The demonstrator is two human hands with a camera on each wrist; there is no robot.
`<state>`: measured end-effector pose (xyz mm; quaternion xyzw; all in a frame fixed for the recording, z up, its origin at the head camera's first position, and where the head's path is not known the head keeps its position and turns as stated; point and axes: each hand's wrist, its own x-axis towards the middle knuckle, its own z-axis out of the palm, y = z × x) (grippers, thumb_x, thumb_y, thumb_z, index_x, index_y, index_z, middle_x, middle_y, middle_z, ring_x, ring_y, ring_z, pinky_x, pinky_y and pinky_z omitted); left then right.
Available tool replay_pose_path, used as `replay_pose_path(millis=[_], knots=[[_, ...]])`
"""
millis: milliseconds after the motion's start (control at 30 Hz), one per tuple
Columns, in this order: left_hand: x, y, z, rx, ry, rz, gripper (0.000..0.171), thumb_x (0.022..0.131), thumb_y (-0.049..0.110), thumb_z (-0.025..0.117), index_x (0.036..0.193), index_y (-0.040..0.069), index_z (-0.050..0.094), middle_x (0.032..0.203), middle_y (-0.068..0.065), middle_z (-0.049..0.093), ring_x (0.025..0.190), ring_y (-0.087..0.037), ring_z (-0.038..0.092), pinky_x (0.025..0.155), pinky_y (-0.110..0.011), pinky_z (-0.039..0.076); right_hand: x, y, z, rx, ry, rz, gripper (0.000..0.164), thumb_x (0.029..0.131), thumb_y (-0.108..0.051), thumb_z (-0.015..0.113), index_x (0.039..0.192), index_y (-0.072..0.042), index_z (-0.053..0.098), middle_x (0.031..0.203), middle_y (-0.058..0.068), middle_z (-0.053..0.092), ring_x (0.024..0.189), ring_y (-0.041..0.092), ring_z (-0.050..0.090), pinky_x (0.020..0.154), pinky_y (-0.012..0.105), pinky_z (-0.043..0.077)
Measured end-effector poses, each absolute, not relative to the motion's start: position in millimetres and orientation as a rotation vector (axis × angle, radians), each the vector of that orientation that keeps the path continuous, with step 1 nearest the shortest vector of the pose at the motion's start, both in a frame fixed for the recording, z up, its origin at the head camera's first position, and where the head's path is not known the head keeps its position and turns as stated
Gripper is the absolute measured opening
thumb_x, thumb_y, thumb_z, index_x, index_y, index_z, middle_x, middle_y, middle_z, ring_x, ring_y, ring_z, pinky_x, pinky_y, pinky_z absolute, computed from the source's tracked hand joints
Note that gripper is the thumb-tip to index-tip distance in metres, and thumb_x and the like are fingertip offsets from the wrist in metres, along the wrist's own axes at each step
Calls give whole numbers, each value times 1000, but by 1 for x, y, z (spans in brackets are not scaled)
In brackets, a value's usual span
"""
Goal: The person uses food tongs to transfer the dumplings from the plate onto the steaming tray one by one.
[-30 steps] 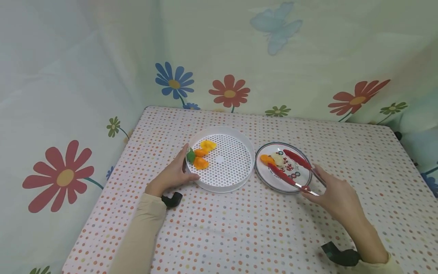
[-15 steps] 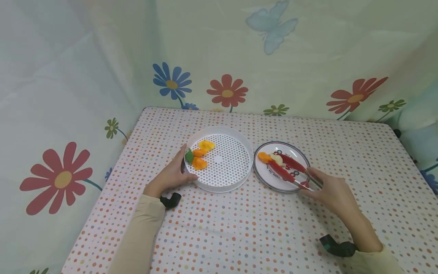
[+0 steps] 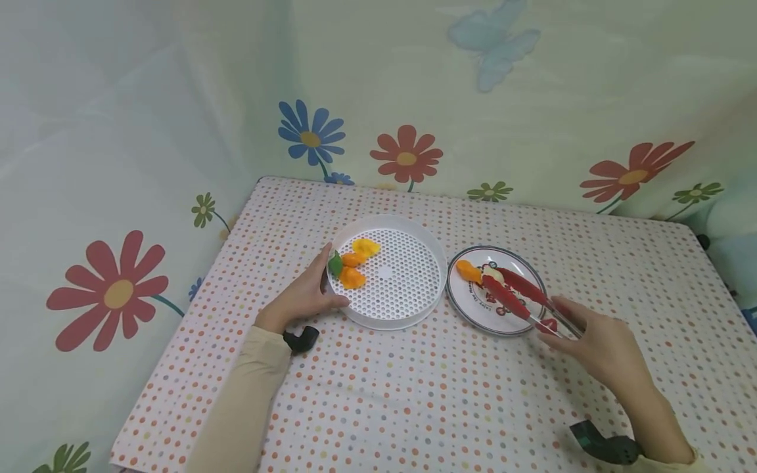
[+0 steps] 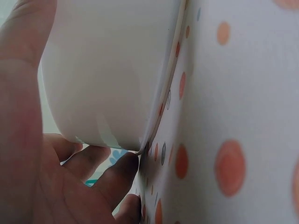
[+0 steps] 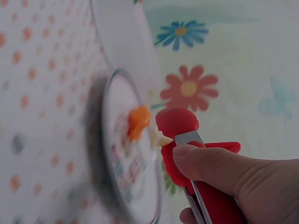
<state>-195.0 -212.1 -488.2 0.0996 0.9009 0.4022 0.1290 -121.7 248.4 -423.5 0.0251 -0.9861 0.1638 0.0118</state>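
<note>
In the head view my left hand holds the near left side of a round white perforated tray, thumb and fingers spread along its outer wall. The left wrist view shows the fingertips against that wall. Inside lie a yellow piece, two orange pieces and a green piece. My right hand grips red-tipped metal tongs over a patterned plate. Their tips stand about a pale cream piece; whether they pinch it, I cannot tell. An orange piece lies beside it.
The tray and plate stand side by side on a dotted tablecloth. Behind and to the left, a pale curtain printed with flowers borders the table. A black camera mount sits at the right wrist.
The tongs, first spread with one tip near the orange piece, have drawn closer together and moved to the cream piece. My left hand keeps its hold on the tray. The head view has shifted slightly.
</note>
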Motion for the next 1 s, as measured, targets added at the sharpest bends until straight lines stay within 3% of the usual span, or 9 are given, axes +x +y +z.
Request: replay_pose_path(millis=[133,333,633,1000], knots=[[-195,-213,-486,289,2618,1171,122,71,55,76,152,30,-12,161,-4,-1,148,-22,7,119,-44,17,-129,215,-401,195,-3014,483,75,68,-28,85,131,-2,55,114,31,62,83,37,59,57,35,45],[-196,-211,-489,270,2601,1192,121,72,52,77,152,29,-11,161,-4,-1,148,-23,7,119,-45,15,-161,147,-391,546,-3022,416,69,70,-29,84,131,-10,58,97,17,72,59,18,47,50,26,32],[-197,-202,-493,259,2592,1180,121,71,51,79,152,32,-9,162,-2,3,148,-21,9,119,-43,17,-189,100,-408,646,-3150,431,65,74,-28,81,133,-14,57,104,11,72,62,15,49,51,26,36],[-193,-207,-485,224,2608,1167,121,71,51,78,151,34,-10,162,-1,1,148,-22,8,119,-45,17,-197,86,-417,742,-3117,346,69,70,-32,84,131,-13,59,110,10,71,82,18,65,61,30,49]])
